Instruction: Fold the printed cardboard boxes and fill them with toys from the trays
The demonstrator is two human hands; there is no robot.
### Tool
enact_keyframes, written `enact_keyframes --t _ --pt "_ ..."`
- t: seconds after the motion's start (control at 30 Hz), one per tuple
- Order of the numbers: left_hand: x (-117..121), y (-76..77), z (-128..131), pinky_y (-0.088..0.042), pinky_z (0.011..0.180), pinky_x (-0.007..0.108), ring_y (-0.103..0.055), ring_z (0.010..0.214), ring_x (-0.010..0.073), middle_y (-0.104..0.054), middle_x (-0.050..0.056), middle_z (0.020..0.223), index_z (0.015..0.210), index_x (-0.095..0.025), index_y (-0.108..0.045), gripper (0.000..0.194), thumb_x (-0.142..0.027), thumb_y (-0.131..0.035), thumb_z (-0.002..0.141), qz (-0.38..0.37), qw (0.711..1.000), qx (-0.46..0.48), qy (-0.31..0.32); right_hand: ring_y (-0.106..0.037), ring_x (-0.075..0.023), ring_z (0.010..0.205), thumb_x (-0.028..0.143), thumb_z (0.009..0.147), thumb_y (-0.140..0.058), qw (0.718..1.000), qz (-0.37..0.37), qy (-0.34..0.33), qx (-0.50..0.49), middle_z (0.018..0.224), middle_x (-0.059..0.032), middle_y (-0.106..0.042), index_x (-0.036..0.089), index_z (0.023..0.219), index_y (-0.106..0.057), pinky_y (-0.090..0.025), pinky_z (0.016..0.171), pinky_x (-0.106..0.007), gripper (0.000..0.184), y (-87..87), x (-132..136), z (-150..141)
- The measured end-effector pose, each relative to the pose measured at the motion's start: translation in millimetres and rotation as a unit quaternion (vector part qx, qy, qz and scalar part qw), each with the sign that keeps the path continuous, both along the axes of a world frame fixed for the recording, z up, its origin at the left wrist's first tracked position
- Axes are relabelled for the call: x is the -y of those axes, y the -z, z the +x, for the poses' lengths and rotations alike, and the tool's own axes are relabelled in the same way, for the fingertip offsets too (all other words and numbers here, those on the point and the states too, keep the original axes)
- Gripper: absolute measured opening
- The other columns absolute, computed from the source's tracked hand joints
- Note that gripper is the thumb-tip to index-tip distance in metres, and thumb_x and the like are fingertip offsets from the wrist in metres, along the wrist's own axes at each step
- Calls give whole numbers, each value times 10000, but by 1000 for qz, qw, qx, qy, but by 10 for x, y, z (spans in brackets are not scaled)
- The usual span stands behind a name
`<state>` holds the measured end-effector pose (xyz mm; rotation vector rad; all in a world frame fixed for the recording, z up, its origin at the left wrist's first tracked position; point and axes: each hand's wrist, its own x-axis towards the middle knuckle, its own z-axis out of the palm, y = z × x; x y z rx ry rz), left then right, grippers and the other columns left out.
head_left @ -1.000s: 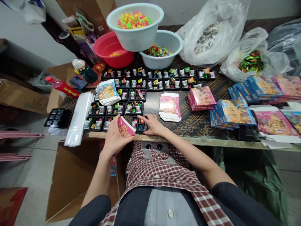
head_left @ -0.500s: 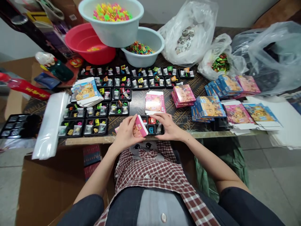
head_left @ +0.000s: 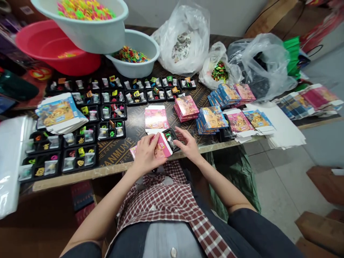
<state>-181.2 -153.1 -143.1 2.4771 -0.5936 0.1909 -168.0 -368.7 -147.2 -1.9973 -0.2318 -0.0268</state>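
Note:
My left hand [head_left: 147,152] is closed around a pink printed carton [head_left: 163,147] at the table's front edge. More pink printed card shows left of that hand; whether it belongs to the same carton is hidden. At the carton's right end is a black compartment tray [head_left: 170,135], tilted, with a green piece and a small clear packet in it. My right hand [head_left: 188,145] has its thumb and fingers at the tray's right side. How far the tray reaches into the carton cannot be seen. Flat pink cartons [head_left: 156,118] lie stacked just behind.
Filled black trays [head_left: 80,157] stand in rows at left, with flat blue cartons [head_left: 60,113] on some. Pink boxes [head_left: 186,107] and blue boxes [head_left: 212,118] are stacked at right. Tubs [head_left: 134,59] of bright pieces and a plastic bag [head_left: 182,43] stand at the back.
The view has swung right. My hands have brought carton and tray together; the tray has gone from lying flat on the table to tilted against the carton's end.

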Motion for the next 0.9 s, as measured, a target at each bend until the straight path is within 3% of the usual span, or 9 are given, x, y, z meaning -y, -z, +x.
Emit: enact_keyframes --t 0.07,0.17,0.33,0.57,0.9 --pt "52 -15 0 -412 961 481 -503 1172 367 -550 182 1296 1421 -157 -469 880 -416 -772 636 4 1000 4 -8 -632 -215 960 538 846 -641 996 34 78 -11 1119 -90 -643 235 1314 -618 -552 849 -368 558 77 -81 -51" --pt "121 -29 -6 -406 961 479 -503 1166 365 -551 180 1296 1420 -161 -471 851 -394 -756 653 10 1000 9 -16 -631 -203 937 456 804 -697 990 69 125 -13 1034 -68 -657 230 1186 -700 -551 845 -350 443 130 -174 -88" --pt "175 -30 -7 -411 942 474 -510 1149 366 -555 190 1286 1409 -147 -483 820 -397 -737 671 11 999 13 -38 -635 -206 981 449 795 -708 983 137 118 -14 1057 -72 -658 232 1131 -734 -537 905 -369 401 96 -186 -87" --pt "207 -10 -30 -401 951 471 -497 1173 368 -548 174 1299 1428 -190 -465 827 -406 -732 676 -8 999 15 -43 -646 -210 1003 462 763 -741 975 175 133 -26 1064 -69 -651 238 1119 -739 -540 940 -378 420 128 -176 -86" --pt "290 43 -54 -389 964 474 -501 1176 370 -557 188 1293 1419 -159 -488 816 -402 -731 679 0 998 28 -52 -665 -204 969 353 726 -735 966 196 162 -45 1058 -68 -684 220 1041 -760 -544 914 -369 343 201 -212 -59"
